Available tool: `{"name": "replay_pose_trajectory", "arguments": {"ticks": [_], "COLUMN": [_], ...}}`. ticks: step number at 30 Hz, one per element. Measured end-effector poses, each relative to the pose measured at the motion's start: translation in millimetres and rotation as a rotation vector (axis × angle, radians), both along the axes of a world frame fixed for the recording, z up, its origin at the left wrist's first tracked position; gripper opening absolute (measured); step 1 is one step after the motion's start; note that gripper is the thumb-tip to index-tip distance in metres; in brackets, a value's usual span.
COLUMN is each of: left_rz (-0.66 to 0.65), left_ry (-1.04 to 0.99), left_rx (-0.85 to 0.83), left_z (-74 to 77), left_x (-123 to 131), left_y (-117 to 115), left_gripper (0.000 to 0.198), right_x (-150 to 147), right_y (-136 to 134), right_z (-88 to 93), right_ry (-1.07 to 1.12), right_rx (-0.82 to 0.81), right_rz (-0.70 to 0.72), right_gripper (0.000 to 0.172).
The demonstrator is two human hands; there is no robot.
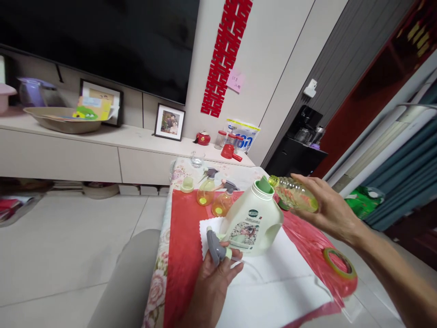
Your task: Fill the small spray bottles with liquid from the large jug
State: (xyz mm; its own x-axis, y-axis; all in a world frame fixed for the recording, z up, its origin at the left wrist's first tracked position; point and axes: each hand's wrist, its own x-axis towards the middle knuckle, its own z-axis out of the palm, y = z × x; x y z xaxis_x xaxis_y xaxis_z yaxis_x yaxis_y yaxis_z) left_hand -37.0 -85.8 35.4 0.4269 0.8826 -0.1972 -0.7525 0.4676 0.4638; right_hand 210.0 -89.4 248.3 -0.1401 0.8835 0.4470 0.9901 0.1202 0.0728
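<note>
My right hand [329, 207] is closed round a clear ribbed plastic bottle [292, 193], which it holds tipped on its side. The bottle's neck is at the green spout in the mouth of a large pale-green detergent jug [239, 212]. That jug stands upright on a white sheet [262, 300]. In front of it, the fingers of my left hand [215, 284] grip a grey trigger spray head [214, 246] with a thin tube trailing to the right. Two spray bottles, one [205, 191] behind the other [221, 203], contain yellow liquid left of the jug.
A pale-green cap [187, 184] and a glass cup [197, 158] sit toward the table's far left. A tape roll [339, 263] lies on red plastic at right. Behind are a low cabinet [143, 157] with a framed photo [170, 122] and a red ladle-like piece [229, 151].
</note>
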Motion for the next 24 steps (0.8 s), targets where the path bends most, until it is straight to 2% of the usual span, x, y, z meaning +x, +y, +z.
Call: {"name": "replay_pose_trajectory", "arguments": {"ticks": [9,24], "left_rz": [-0.026,-0.037], "left_ry": [-0.016,-0.034], "left_rx": [-0.004,-0.019], "left_z": [-2.7,-6.1], "left_x": [-1,0], "left_y": [1,2], "left_gripper": [0.050,0.050], "right_x": [-4,-14], "right_y": [6,17], "right_z": [23.7,48.6], "right_ry": [-0.172,-0.349], "right_rx": [-0.060,-0.156], "right_rz": [0.059,0.082], "right_gripper": [0.066,0.067]}}
